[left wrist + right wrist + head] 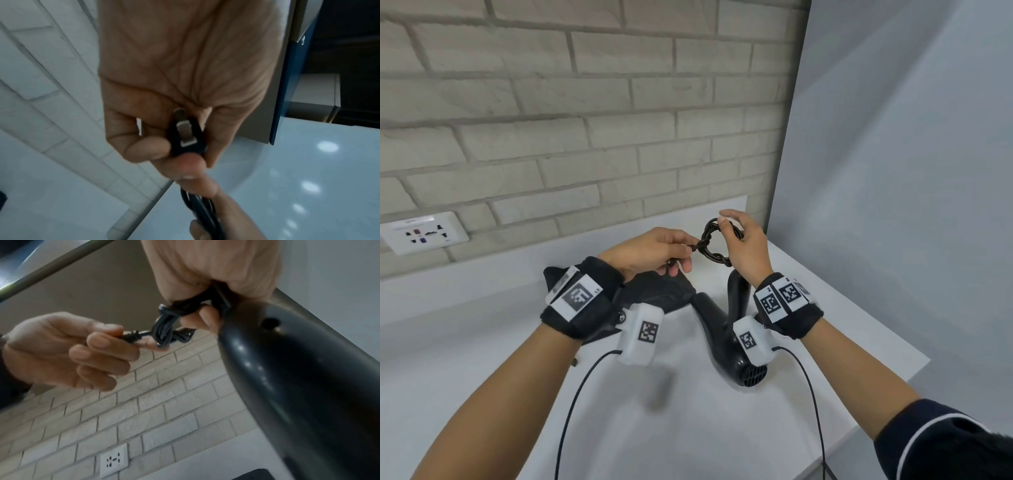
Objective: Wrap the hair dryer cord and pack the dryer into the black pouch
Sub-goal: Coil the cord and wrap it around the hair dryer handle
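The black hair dryer (726, 329) lies on the white counter (688, 428), and its handle (298, 386) fills the right wrist view. Its cord is wound into a small ring-shaped coil (714, 245) held up above the dryer. My right hand (726, 226) grips the coil on its right side. At the coil's left side my left hand (683, 255) pinches the cord's end; the plug (187, 138) with its metal prongs sits between those fingers. The end of the cord loops around the bundle (164, 332). The black pouch (654, 294) lies flat under my left hand.
A brick wall (585, 120) rises behind the counter, with a white socket plate (422, 233) at the left. A plain grey wall (893, 205) closes off the right side. The counter's right edge (914, 370) is close to my right forearm.
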`<state>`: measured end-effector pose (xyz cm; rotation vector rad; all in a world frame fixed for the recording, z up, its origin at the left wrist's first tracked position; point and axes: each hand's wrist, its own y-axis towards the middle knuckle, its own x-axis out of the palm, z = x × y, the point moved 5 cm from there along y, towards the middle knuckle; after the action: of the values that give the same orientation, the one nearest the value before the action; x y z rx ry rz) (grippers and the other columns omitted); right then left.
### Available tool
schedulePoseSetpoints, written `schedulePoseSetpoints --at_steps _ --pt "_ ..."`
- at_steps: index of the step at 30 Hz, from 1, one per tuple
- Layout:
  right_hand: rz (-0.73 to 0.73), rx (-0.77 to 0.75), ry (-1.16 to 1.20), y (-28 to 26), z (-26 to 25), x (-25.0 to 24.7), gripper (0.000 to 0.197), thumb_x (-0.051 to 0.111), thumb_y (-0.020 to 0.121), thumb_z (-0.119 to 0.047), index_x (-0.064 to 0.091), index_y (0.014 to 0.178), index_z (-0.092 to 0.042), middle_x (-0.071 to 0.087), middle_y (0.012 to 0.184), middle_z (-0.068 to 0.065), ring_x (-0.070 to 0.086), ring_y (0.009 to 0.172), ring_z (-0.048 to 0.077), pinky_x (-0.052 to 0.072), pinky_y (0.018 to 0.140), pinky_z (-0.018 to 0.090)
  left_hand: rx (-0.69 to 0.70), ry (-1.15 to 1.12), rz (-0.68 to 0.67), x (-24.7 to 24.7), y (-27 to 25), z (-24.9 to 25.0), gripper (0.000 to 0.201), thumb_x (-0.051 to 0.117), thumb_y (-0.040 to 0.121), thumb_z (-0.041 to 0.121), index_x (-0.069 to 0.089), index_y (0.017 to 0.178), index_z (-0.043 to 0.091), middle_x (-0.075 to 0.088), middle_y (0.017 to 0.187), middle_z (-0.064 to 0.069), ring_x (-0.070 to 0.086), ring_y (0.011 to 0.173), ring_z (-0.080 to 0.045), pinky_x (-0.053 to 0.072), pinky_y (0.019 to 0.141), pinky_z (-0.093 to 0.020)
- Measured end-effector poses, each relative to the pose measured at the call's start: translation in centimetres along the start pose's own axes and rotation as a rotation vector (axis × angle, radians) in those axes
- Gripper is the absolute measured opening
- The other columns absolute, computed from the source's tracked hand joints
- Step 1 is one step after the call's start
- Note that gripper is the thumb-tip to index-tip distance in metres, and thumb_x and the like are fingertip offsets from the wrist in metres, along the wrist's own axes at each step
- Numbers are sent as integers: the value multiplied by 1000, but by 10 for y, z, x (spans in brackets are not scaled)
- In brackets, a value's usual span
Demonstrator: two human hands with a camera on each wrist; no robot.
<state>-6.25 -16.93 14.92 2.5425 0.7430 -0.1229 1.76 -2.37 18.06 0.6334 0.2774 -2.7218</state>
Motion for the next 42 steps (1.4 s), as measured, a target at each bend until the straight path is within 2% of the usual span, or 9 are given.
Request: schedulePoseSetpoints --at_steps 4,10,14,19,25,31,34,38,42 --pt "-12 -36 40 -2 -3 7 22 51 93 -18 69 105 -11 69 105 1 61 93 6 43 83 8 -57 78 146 4 8 -12 33 39 89 -2 56 115 9 62 74 3 50 64 -9 41 57 -14" --pt "19 -79 49 -6 -6 10 19 51 92 -13 70 97 -9 68 95 -2 60 82 -1 42 74 3 -84 -40 223 22 20 -12 27 28 88 -1 44 108 7 50 62 -4 49 55 -17 40 55 -22" --pt "31 -60 38 -7 -7 4 19 51 92 -11 70 95 -8 68 94 -3 59 79 -2 41 70 1 -22 20 343 26 26 -13 13 49 92 25 53 99 15 43 56 2 37 48 -13 29 49 -26" --pt "-36 -113 -178 -3 -14 -1 18 51 90 -15 70 92 -14 70 90 -2 58 71 8 43 67 17 65 237 513 16 23 -9 19 59 86 32 69 93 17 62 73 0 56 72 -20 43 68 -29" --pt "-133 -281 -285 -3 -29 1 21 41 92 -10 61 99 -11 49 55 -4 47 48 4 29 50 14 114 286 549 3 20 4 19 58 86 30 70 98 20 68 82 -4 57 76 -20 44 72 -30" --pt "-168 -233 -214 -1 -26 5 19 61 86 -29 61 95 -12 61 71 8 49 57 17 42 57 25 137 242 538 2 18 1 21 59 87 31 70 100 19 72 90 -6 63 86 -21 48 79 -31" --pt "-145 -200 -225 4 -23 4 25 57 90 -29 63 96 -5 61 77 -3 55 67 14 39 58 10 159 202 561 1 19 1 21 61 86 30 70 100 17 67 79 -4 57 70 -15 42 65 -26" --pt "-127 -180 -265 6 -20 3 31 50 94 -32 61 91 -3 47 59 -11 44 55 4 30 52 15 207 188 558 0 17 6 20 60 87 28 62 102 15 47 60 5 42 54 -7 31 53 -23" --pt "-102 -175 -284 5 -22 1 36 42 97 -33 57 76 -7 47 56 -7 45 54 8 30 52 16 284 146 545 0 14 14 10 58 86 17 60 96 14 53 62 0 44 53 -10 34 55 -21"
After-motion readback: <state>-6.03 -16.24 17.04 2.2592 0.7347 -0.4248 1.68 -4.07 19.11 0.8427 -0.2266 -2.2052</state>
